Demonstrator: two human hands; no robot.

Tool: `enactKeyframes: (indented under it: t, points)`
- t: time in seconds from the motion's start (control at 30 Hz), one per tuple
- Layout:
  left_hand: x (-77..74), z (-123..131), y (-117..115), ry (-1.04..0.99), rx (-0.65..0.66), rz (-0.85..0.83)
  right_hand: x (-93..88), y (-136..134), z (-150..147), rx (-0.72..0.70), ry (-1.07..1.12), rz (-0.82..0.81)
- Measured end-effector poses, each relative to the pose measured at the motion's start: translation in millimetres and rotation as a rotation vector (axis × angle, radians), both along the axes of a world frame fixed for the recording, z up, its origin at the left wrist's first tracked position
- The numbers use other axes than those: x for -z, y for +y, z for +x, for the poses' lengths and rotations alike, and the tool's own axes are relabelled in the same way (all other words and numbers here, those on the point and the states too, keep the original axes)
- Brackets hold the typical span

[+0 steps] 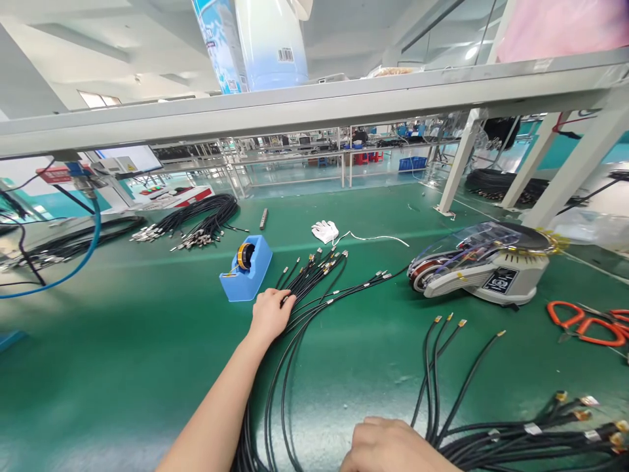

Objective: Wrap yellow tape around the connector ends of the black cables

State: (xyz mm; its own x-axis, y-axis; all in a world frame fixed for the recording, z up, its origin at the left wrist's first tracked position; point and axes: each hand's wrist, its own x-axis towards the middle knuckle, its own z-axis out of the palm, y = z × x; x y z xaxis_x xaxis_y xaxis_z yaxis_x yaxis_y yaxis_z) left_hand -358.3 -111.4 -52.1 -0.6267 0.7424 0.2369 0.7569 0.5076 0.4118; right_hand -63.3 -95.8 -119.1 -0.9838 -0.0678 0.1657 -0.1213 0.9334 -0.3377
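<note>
My left hand [273, 314] is closed around a bundle of black cables [307, 282] on the green table, just right of a blue tape dispenser [246, 272]. Metal-tipped cable ends fan out beyond its fingers. At the bottom edge, my right hand [388, 446] has its fingers bent and pressed together; what they hold, if anything, is hidden. Beside it, to the right, lies another bundle of black cables [496, 439] with gold-coloured ends and white labels. Several of its cables point up and away across the table.
A tape machine [496, 262] and orange-handled scissors [599, 331] are on the right. A white glove [325, 231] lies towards the back. More cable coils [211, 213] and a blue hose [93, 242] are at left. A shelf [314, 108] spans overhead.
</note>
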Motion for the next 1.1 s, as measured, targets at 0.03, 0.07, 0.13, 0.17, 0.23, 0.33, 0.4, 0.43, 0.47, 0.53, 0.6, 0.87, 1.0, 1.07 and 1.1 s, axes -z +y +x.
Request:
enactKeyframes:
  t: [0.03,0.07,0.13,0.17,0.23,0.33,0.4,0.43,0.47,0.53,0.6,0.87,1.0,1.07,1.1]
  points:
    - [1.0,3,-1,0.024,0.021,-0.009,-2.8,0,2,0.009,0.022,-0.010]
    - [1.8,4,-1,0.043,0.041,-0.015,-5.5,0,4,0.021,0.044,-0.019]
    - [2.9,6,-2,0.071,0.070,-0.013,-9.4,1,7,0.040,0.072,-0.026]
    - [3.0,6,-2,0.080,0.081,-0.006,-10.5,1,7,0.042,0.075,-0.026]
    - [2.5,5,-1,0.092,0.096,0.022,-11.2,0,8,0.039,0.069,-0.022]
    - [0.1,3,-1,0.095,0.090,0.095,-10.6,0,8,0.045,0.057,-0.030]
    - [-2.5,3,-1,0.084,0.073,0.149,-10.5,0,8,0.047,0.045,-0.040]
    - [-3.9,5,-2,0.074,0.072,0.170,-10.7,0,8,0.043,0.037,-0.045]
    - [-5.2,7,-2,0.060,0.082,0.185,-11.1,0,8,0.038,0.033,-0.048]
    - [-7.4,13,-2,0.020,0.146,0.185,-12.1,0,8,0.035,0.037,-0.053]
    - [-8.3,20,-2,-0.027,0.252,0.148,-13.0,0,7,0.035,0.050,-0.054]
    - [-7.6,29,2,-0.077,0.331,0.095,-10.1,1,8,0.054,0.056,-0.046]
    - [-8.4,27,2,-0.109,0.312,0.129,-8.3,2,9,0.057,0.058,-0.044]
    - [-7.7,25,3,-0.145,0.276,0.153,-8.7,2,9,0.062,0.052,-0.040]
    - [-7.1,24,3,-0.169,0.252,0.165,-9.1,2,9,0.063,0.048,-0.036]
